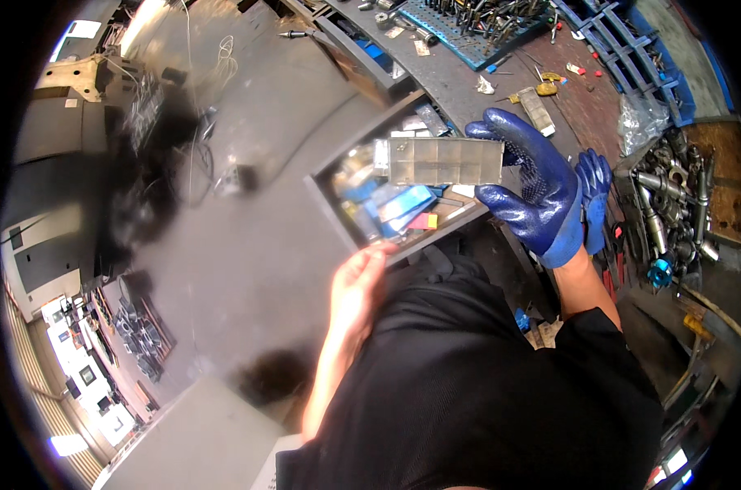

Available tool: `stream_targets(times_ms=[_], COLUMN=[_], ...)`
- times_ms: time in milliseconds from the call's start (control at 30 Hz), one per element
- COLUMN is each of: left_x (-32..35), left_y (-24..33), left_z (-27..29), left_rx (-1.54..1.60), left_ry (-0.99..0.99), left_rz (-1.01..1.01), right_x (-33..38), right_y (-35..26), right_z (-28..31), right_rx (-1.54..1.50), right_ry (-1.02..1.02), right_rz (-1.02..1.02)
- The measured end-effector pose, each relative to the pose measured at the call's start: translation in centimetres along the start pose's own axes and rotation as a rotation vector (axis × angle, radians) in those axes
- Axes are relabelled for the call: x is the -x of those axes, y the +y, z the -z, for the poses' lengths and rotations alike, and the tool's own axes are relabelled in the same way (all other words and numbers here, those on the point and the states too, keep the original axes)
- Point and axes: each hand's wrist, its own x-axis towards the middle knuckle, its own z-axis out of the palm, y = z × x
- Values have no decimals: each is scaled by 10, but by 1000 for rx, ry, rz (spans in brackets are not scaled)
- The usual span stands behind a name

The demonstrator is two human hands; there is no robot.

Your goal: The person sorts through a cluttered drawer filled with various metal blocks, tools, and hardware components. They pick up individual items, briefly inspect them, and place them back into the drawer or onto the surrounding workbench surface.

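Note:
A blue rubber-coated glove covers my right hand (534, 184). Its thumb and fingers close round the right end of a flat, see-through plastic case (446, 161) divided into small compartments. The case is held over an open drawer (350, 227) filled with small boxes. Among these are a blue-and-white box (409, 206) and a pink-and-yellow one (424, 221). My left hand (358, 278) is bare and slightly blurred, with its fingers bent onto the drawer's front edge. What the case holds cannot be made out.
On the workbench (460, 82) stands a blue rack (468, 37) of tool bits. A second compartment case (536, 112) lies near yellow-handled tools (548, 86). At the right are a spare blue glove (594, 196) and a bin of metal tool holders (673, 188).

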Motion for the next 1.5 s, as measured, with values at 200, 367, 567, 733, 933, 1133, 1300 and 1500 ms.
stream_targets(times_ms=[200, 367, 567, 733, 933, 1133, 1300, 1500], left_x=[1, -5, -6, -6, -6, -7, -4, -7], left_y=[2, 4, 7, 4, 3, -3, 0, -1], left_z=[2, 1, -1, 4, -2, 0, -4, -11], left_rx=[22, 1, 1, -4, -20, -42, -30, -27], left_ry=[34, 22, 25, 54, 27, 17, 10, 1], left_rz=[11, 26, -15, -26, -2, -14, -6, 5], right_x=[-4, 28, 52, 38, 50, 53, 41, 61], right_y=[5, 79, 147, 190, 205, 181, 134, 145], right_z=[-11, -45, -52, 38, 93, 83, 38, -49], right_rx=[-146, 9, 503, 1107, 1103, 945, 727, 638], right_ry=[-27, -140, -139, 469, 447, 551, 376, -51], right_rz=[-2, -440, -241, -228, -457, -89, -46, -221])
